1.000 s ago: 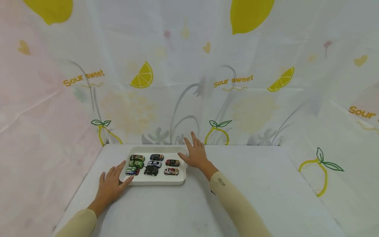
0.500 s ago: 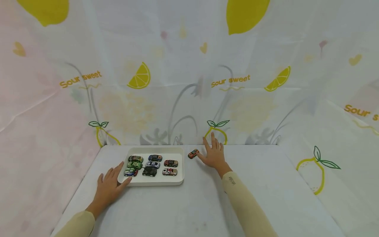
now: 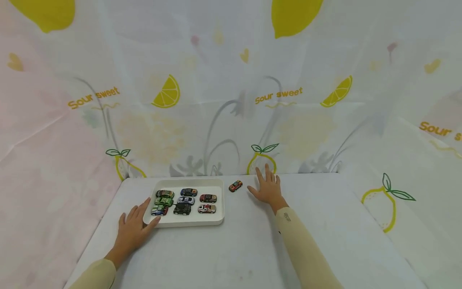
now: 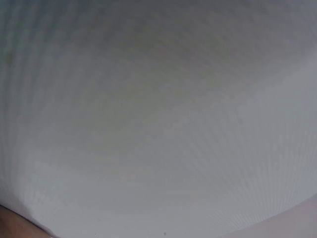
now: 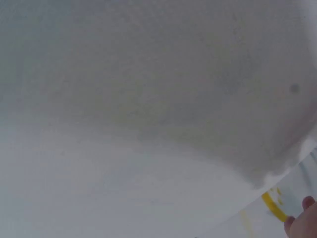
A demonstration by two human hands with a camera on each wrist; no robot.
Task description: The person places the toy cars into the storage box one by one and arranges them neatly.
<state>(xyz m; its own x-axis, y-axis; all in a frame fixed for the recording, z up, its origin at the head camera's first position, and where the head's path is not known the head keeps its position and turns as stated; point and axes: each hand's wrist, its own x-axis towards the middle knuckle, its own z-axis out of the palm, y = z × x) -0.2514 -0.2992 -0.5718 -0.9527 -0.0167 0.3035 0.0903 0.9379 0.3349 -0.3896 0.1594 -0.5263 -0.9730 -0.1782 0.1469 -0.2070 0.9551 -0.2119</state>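
In the head view, a white tray [image 3: 205,184] holds several toy cars in loose columns. Among them are a green car [image 3: 164,201], a black jeep-like car [image 3: 182,208] and a white car with red markings [image 3: 207,208]. My left hand [image 3: 131,230] touches the tray's near left corner, fingers extended along its side and thumb at the front rim. A red toy car [image 3: 236,186] lies alone on the table, right of the tray. Just right of that car, my right hand [image 3: 268,190] hovers or rests with spread fingers, holding nothing. The right wrist view catches only fingertips [image 5: 303,220].
White cloth covers the table [image 3: 231,257]. A lemon-printed curtain [image 3: 202,132] hangs behind its far edge and along both sides. The left wrist view shows mostly blurred white cloth [image 4: 163,198].
The right hand has moved right from the tray's far right corner. The red car has come into sight on the table, and the hand has left it. The left hand stays at the tray.
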